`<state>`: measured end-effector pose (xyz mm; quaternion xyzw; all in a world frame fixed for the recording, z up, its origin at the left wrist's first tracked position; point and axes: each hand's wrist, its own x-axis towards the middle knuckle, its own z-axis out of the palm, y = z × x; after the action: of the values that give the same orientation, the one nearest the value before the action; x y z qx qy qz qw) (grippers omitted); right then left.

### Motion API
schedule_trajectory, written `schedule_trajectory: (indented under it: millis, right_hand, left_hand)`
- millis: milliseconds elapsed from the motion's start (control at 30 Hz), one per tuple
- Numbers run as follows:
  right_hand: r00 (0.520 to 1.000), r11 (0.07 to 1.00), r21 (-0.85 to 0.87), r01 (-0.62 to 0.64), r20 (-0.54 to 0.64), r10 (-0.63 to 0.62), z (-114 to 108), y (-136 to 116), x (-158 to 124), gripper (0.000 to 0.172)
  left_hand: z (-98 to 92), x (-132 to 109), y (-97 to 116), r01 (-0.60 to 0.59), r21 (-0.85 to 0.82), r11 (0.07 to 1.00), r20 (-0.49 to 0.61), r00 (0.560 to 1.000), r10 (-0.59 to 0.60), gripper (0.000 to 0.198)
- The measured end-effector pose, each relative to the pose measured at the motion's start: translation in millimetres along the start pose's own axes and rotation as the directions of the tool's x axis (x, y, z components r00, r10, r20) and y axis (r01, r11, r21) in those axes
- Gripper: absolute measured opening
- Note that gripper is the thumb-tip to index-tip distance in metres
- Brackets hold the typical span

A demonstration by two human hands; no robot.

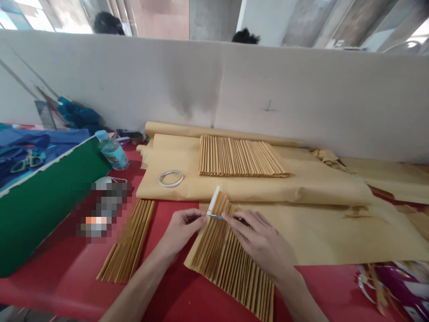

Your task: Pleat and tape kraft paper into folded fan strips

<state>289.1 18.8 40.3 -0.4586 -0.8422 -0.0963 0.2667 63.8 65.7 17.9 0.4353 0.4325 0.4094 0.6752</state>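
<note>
A sheet of pleated brown paper (234, 264) lies slanted on the red table in front of me. Along its upper left edge runs a white strip (214, 199), probably tape. My left hand (186, 228) is closed, thumb and forefinger pinching the paper's left edge at the strip's lower end. Over the pleats, my right hand (256, 237) is closed on a tool with a thin silver blade (216, 217), which lies across the strip and points at my left fingertips. The tool's dark handle is mostly covered by my fingers, so its exact kind is unclear.
Another pleated paper (244, 156) and a tape roll (171, 178) rest on brown paper sheets (328, 228). A narrow pleated piece (129, 246) lies left, near a blurred-out patch (103, 205). A bottle (113, 151) stands by a green panel (56, 201). Scissors (27, 161) lie on blue material.
</note>
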Motion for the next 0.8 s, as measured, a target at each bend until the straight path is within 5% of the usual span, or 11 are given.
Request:
schedule_trajectory:
  millis: [467,800]
  right_hand:
    - [0.988,0.969,0.192,-0.155,0.026,0.153,12,-3,-4,0.039]
    - [0.927,0.827,0.419,-0.376,0.184,0.328,10,-8,0,0.032]
  left_hand:
    - [-0.3,1,-1,-0.052,0.055,0.997,0.015,0.999,0.051,0.029]
    - [-0.4,1,-2,-0.067,0.071,0.995,0.023,0.998,0.066,0.03]
